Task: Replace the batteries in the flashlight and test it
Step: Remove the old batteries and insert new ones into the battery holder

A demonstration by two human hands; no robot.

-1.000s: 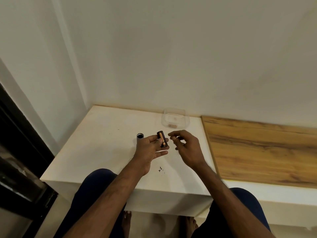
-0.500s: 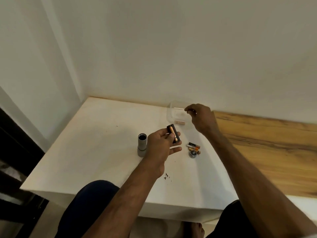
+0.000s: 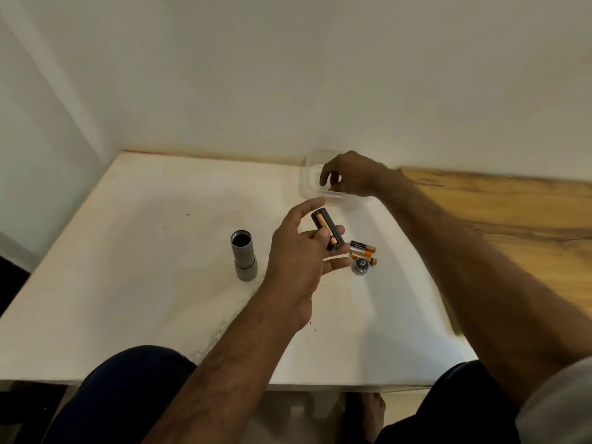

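My left hand (image 3: 298, 261) holds a black battery holder (image 3: 326, 230) above the white table, with one copper-coloured battery seated in it. The grey flashlight body (image 3: 243, 259) stands upright left of that hand, its open end facing up. Two loose batteries (image 3: 362, 247) and the round tail cap (image 3: 360, 265) lie just right of my left fingers. My right hand (image 3: 352, 176) reaches into a clear plastic container (image 3: 309, 177) by the back wall, fingers curled downward. Whatever is inside the container is hidden by that hand.
The white table (image 3: 128, 251) meets a wooden surface (image 3: 496, 219) on the right. Walls close off the back and left. My knees and bare feet show below the table's front edge.
My right hand went from beside the battery holder to the clear container at the back and now dips into it. My left hand still holds the holder.
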